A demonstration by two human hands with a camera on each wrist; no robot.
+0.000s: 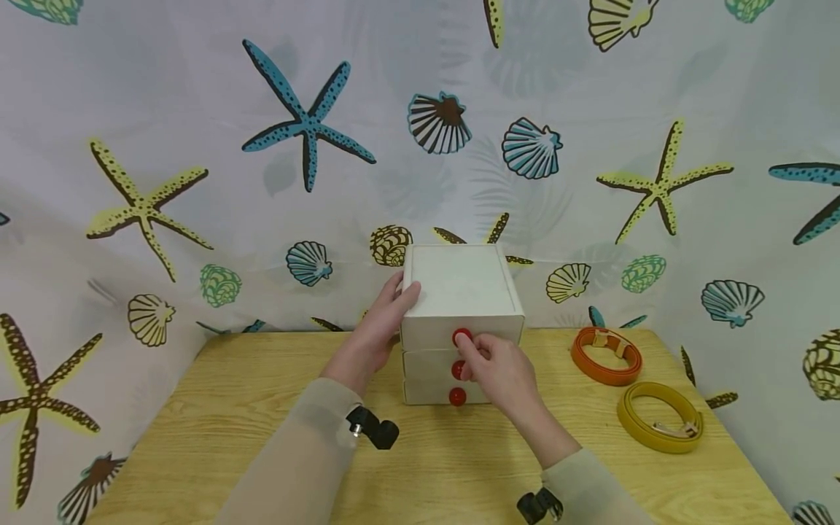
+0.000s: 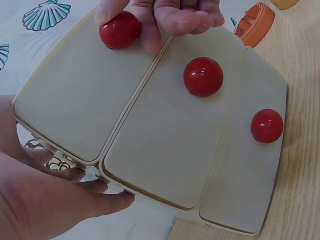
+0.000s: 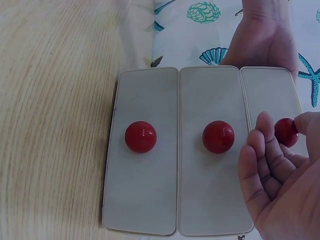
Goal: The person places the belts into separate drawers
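Observation:
A small white chest with three stacked drawers [image 1: 459,281] stands on the table, each drawer front bearing a round red knob. My left hand [image 1: 377,328] rests along the chest's left side, thumb at the top edge, fingers stretched along the side in the left wrist view. With thumb and forefinger my right hand [image 1: 504,373] pinches the top drawer's knob [image 2: 119,30]; its other fingers are loosely bent before the drawer fronts. Below it are the middle knob [image 2: 203,76] and the bottom knob [image 1: 457,397]. The drawer fronts look about flush.
To the right of the chest lie two coiled belts: an orange belt [image 1: 607,356] and, nearer me, a yellow belt [image 1: 659,417]. Behind the wooden table [image 1: 262,408] hangs a white cloth [image 1: 394,197] printed with starfish and shells, close to the chest's back.

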